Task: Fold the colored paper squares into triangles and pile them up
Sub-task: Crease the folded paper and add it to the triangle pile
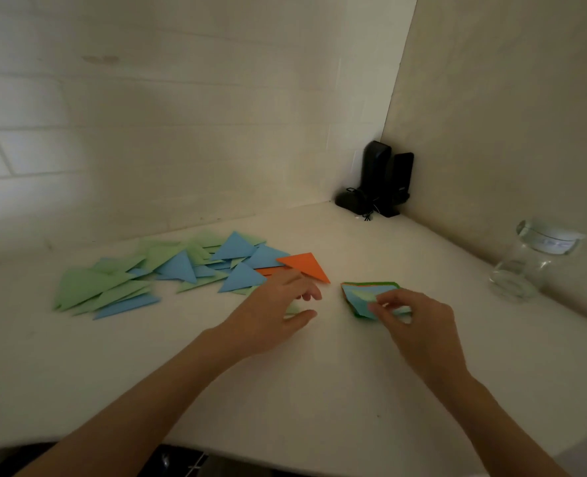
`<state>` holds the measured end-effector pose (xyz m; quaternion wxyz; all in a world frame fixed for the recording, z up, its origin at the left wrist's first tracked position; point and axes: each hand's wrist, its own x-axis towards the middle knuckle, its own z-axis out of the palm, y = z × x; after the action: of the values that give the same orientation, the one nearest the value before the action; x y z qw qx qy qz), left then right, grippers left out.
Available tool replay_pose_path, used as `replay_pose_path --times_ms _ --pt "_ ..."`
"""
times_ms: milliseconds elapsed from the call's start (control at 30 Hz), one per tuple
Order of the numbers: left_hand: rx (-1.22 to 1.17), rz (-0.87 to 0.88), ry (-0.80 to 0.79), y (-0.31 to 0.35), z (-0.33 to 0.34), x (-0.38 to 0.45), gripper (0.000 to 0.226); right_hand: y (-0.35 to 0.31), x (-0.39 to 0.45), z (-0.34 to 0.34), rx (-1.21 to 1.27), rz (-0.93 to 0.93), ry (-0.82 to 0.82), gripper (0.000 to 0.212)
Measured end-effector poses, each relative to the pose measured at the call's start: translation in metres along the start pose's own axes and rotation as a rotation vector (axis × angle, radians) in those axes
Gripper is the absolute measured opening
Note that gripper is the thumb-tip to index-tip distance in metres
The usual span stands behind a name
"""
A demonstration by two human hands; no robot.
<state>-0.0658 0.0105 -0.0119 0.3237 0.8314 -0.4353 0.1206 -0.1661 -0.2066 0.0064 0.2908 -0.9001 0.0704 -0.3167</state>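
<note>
A spread of folded paper triangles [168, 270], green and blue, lies across the white table's left half. An orange triangle [306, 265] sits on its right end. A small stack of colored paper squares [357, 297] lies to the right, blue on top with green and orange edges showing. My right hand [419, 325] pinches the top sheet of that stack at its near corner. My left hand [275, 311] hovers just below the orange triangle with fingers loosely spread and nothing in it; a pale green scrap shows under its fingers.
A clear glass jar [529, 263] stands at the right by the wall. Black speakers with cables [378, 184] fill the back corner. The white table [285, 390] ends at a near edge below my forearms. Walls close in behind and on the right.
</note>
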Motion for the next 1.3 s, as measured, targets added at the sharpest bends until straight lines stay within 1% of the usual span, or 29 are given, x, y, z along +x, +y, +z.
replay_pose_path --times_ms 100,133,200,300,400,467,600,833,933,1000,1033,1167,1300 --pt "-0.032 0.014 -0.030 0.010 -0.006 -0.023 0.032 -0.023 -0.023 0.008 -0.071 -0.238 -0.047 0.010" --pt "-0.056 0.016 -0.064 0.013 -0.007 -0.031 0.034 -0.027 -0.031 0.012 -0.075 -0.278 -0.079 0.010" --pt "-0.071 0.029 -0.137 0.015 -0.005 -0.045 0.033 -0.030 -0.045 0.020 -0.069 -0.294 -0.149 0.013" --pt "-0.058 0.029 -0.171 0.013 -0.001 -0.058 0.034 -0.026 -0.058 0.032 -0.084 -0.282 -0.237 0.020" --pt "-0.068 -0.004 -0.136 0.013 0.002 -0.061 0.030 -0.022 -0.064 0.039 -0.026 -0.228 -0.312 0.022" --pt "-0.084 -0.020 -0.101 0.014 0.004 -0.061 0.028 -0.020 -0.065 0.040 0.026 -0.188 -0.321 0.025" --pt "-0.148 -0.083 -0.061 0.016 0.007 -0.058 0.030 -0.022 -0.065 0.038 0.071 -0.163 -0.312 0.028" --pt "-0.214 -0.201 -0.069 0.015 0.008 -0.053 0.017 -0.025 -0.060 0.043 0.086 -0.095 -0.313 0.027" --pt "-0.242 -0.254 -0.081 0.015 0.008 -0.050 0.014 -0.025 -0.058 0.042 0.120 -0.045 -0.319 0.023" --pt "-0.251 -0.281 -0.090 0.016 0.006 -0.049 0.015 -0.025 -0.058 0.042 0.135 -0.012 -0.327 0.016" --pt "-0.254 -0.287 -0.093 0.016 0.005 -0.048 0.016 -0.025 -0.058 0.042 0.136 0.008 -0.334 0.015" --pt "-0.251 -0.285 -0.118 0.017 0.003 -0.049 0.019 -0.026 -0.054 0.042 0.136 0.050 -0.402 0.026" --pt "-0.246 -0.293 -0.141 0.013 0.003 -0.049 0.019 -0.025 -0.049 0.040 0.182 0.094 -0.468 0.025"
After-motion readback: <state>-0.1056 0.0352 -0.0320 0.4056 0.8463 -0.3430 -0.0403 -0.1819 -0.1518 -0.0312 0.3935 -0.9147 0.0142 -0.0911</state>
